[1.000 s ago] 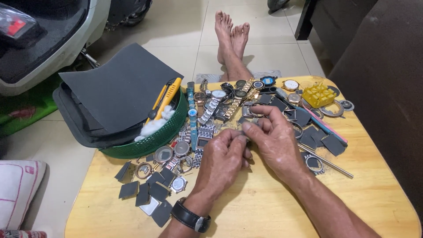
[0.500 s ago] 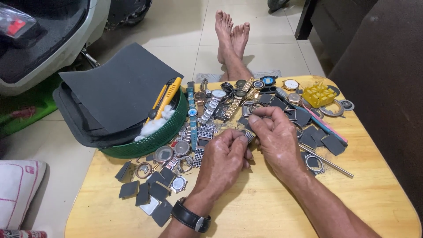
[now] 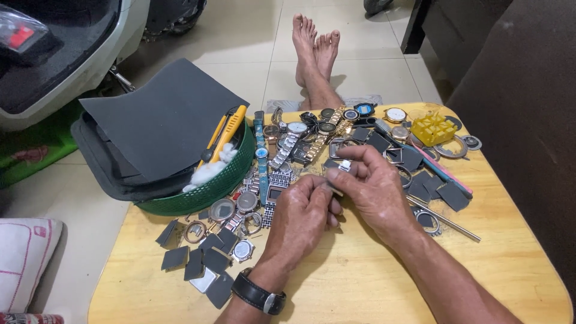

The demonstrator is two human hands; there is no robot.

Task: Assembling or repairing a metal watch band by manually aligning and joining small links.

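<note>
Mid-job, both hands pinched together over the surface (image 3: 360, 282): left hand (image 3: 303, 213) and right hand (image 3: 372, 186) gripping a small metal watch part (image 3: 344, 166) (exact piece unclear), with loose watches (image 3: 288, 144) left unsorted beyond.

2 hands (image 3: 336, 195) worked at the frame's centre. 1 green basket (image 3: 204, 191) sat at the left with 1 yellow-handled cutter (image 3: 225, 133). 1 yellow plastic block (image 3: 433, 128) lay upper right, and 2 bare feet (image 3: 315, 48) showed at the top.
</note>
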